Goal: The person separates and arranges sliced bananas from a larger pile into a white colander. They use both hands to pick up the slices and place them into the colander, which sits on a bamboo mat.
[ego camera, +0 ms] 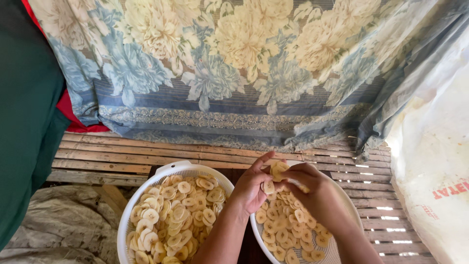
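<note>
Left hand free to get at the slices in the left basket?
Probably yes. The left hand holds slices just beside the left basket, whose slices lie uncovered with nothing between.

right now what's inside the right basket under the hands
Pale round slices fill the right basket. Both hands, left and right, hold a few slices above it. Its bottom, and the slices beneath the hands, are covered.

A small stack of pale yellow, round banana slices [277, 169] is held upright between the fingertips of both hands, above the right white perforated basket [342, 249], which is filled with similar loose slices.
</note>
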